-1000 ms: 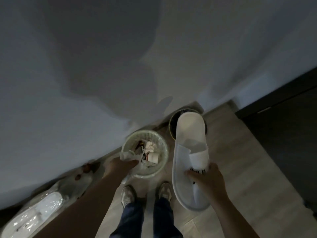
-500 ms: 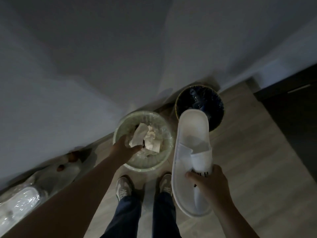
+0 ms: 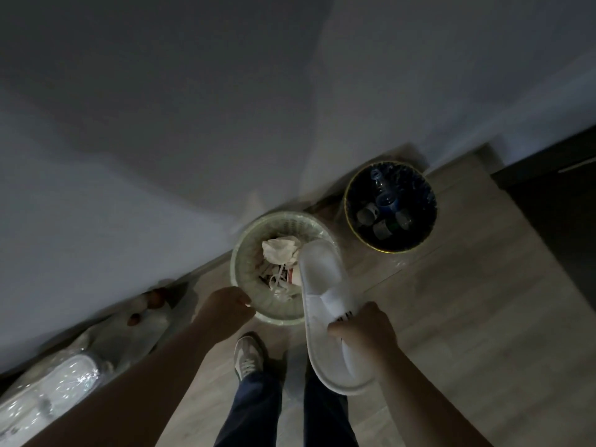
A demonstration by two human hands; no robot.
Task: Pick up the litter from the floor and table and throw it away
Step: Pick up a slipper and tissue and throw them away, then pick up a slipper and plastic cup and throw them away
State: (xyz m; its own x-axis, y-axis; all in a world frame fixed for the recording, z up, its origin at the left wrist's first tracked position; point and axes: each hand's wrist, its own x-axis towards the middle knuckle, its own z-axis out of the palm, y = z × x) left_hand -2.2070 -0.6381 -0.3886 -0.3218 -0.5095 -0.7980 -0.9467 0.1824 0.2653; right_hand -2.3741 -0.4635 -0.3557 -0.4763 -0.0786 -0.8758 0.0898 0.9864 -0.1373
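right hand (image 3: 364, 330) gripped the white slipper (image 3: 322, 282), fingers curled round its strap, toe poking ahead of them over the pale bin (image 3: 238, 262). left hand (image 3: 225, 304) hung loosely curled, empty, at the bin's near rim.

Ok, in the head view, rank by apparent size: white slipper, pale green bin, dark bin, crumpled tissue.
1. The pale green bin and the white slipper look alike; the slipper is nearer the camera, so unranked.
2. The dark bin.
3. The crumpled tissue.
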